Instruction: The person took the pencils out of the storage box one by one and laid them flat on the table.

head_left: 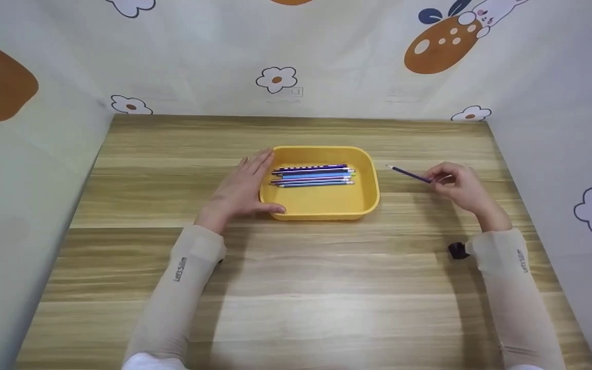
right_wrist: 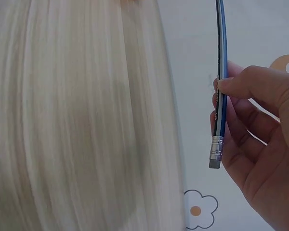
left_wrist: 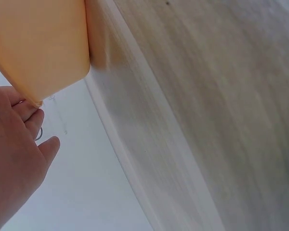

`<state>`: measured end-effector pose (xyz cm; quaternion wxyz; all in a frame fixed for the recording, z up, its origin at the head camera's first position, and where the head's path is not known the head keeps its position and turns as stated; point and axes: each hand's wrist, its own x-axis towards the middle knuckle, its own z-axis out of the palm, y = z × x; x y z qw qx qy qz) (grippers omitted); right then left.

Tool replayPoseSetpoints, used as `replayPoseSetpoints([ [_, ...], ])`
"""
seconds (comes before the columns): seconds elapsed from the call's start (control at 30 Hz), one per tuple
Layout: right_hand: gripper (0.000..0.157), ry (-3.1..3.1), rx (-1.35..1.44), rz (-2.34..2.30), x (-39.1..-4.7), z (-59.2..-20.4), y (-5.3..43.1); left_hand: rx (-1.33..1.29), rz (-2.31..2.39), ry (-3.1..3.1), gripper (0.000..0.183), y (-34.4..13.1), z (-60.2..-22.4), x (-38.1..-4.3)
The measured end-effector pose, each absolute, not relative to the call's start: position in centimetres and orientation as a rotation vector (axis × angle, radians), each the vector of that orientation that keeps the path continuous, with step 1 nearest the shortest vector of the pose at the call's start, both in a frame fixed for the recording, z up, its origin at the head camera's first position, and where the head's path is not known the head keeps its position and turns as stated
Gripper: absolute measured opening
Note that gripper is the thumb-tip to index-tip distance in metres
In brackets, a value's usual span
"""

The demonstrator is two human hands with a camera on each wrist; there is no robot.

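Two sleeves (head_left: 183, 288) reading "Let's Slim", right grip (head_left: 460, 186) pinching one pencil (head_left: 409, 173); left grip (head_left: 242, 190) spread against yellow tray (head_left: 321, 216)

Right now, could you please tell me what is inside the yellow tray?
Inside the yellow tray, pencils lie side by side toward its far wall, with bare floor in front. They crowd together, so anything beneath is hidden; the left hand covers part of the rim.
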<state>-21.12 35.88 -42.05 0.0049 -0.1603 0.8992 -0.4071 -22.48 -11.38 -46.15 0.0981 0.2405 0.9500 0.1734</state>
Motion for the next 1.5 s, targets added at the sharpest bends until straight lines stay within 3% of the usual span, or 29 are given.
replayPoseSetpoints([
  [0.33, 0.020, 2.794, -0.477, -1.198, -21.7, -45.6, 39.6, 0.690, 0.531, 2.796, 0.126, -11.3, -46.0, -22.5],
  [1.5, 0.021, 2.767, -0.519, -0.894, -21.1, -47.3, 40.8, 0.681, 0.520, 2.821, 0.127, -11.3, -46.2, -22.3],
])
